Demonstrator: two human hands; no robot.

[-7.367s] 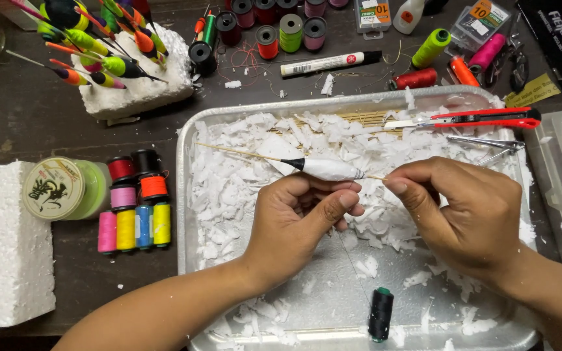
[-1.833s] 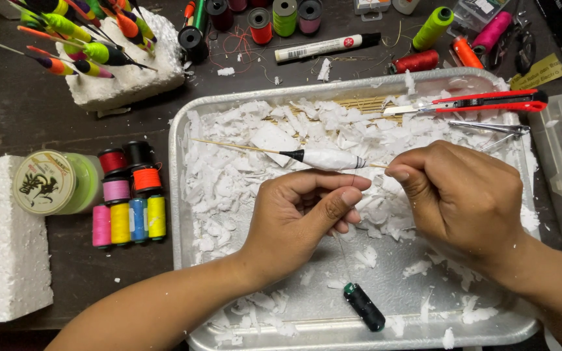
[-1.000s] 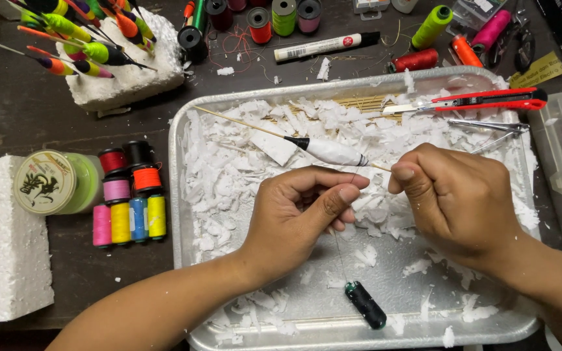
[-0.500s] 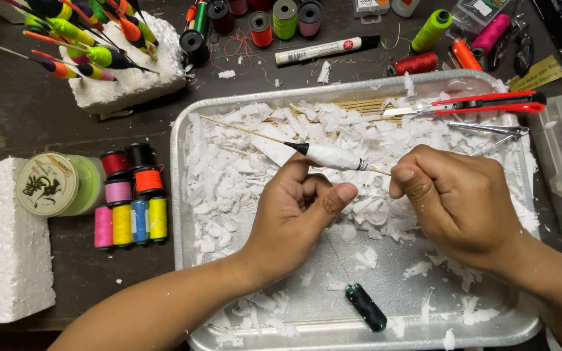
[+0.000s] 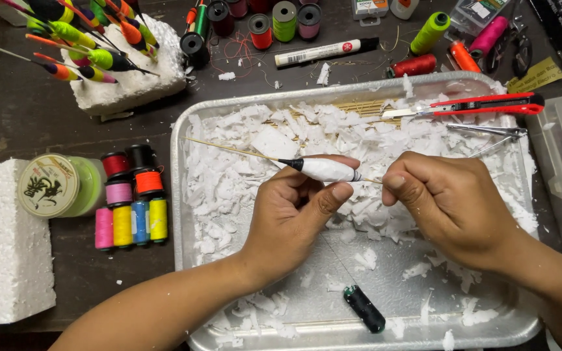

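Note:
My left hand point(image 5: 297, 211) grips a white foam float body point(image 5: 323, 169) mounted on a thin wooden stick point(image 5: 229, 148), with a black thread band at its left end. My right hand point(image 5: 453, 201) pinches the thin stem at the float's right end. Both hands hover over a metal tray point(image 5: 180, 195) strewn with white foam shavings point(image 5: 229, 188). A thin dark thread runs down from the float to a black spool point(image 5: 364, 309) lying near the tray's front edge.
A red utility knife point(image 5: 482, 104) and metal tweezers point(image 5: 489, 132) lie at the tray's back right. Small coloured thread spools point(image 5: 130, 198) and a green line spool point(image 5: 56, 185) stand left of the tray, beside foam blocks point(image 5: 4, 244). Painted floats point(image 5: 86, 36) stick in a foam block behind.
The float has been turned between my fingers and sits slightly lower and more level. The black spool has rolled from upright near the tray's front to lying tilted.

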